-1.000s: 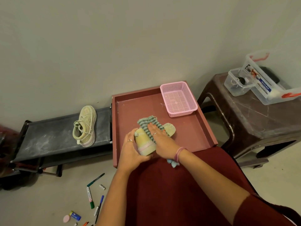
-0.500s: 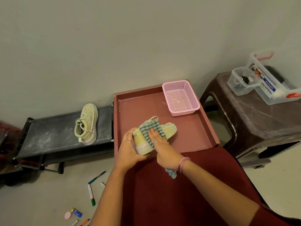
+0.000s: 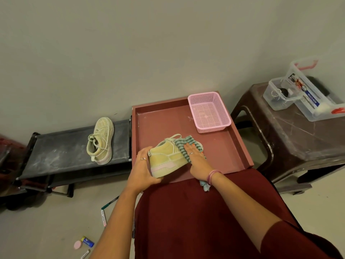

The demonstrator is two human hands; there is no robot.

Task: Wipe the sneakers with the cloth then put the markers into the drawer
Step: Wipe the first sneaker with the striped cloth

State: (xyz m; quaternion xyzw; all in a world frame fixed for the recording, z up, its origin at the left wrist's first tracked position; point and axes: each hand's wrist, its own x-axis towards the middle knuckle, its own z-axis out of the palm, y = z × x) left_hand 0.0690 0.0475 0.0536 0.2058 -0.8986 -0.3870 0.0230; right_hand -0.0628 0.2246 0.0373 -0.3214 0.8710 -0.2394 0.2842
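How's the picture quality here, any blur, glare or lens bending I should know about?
Head view: soft, even light and no harsh glare; wide-angle bending bows the wall and the stool at right; the sneaker, striped cloth and both hands, left and right, look sharp; the markers on the floor are partly cut off.

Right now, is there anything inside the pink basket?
No, the pink basket sits in the far right corner of the red drawer with only its own mesh bottom showing.
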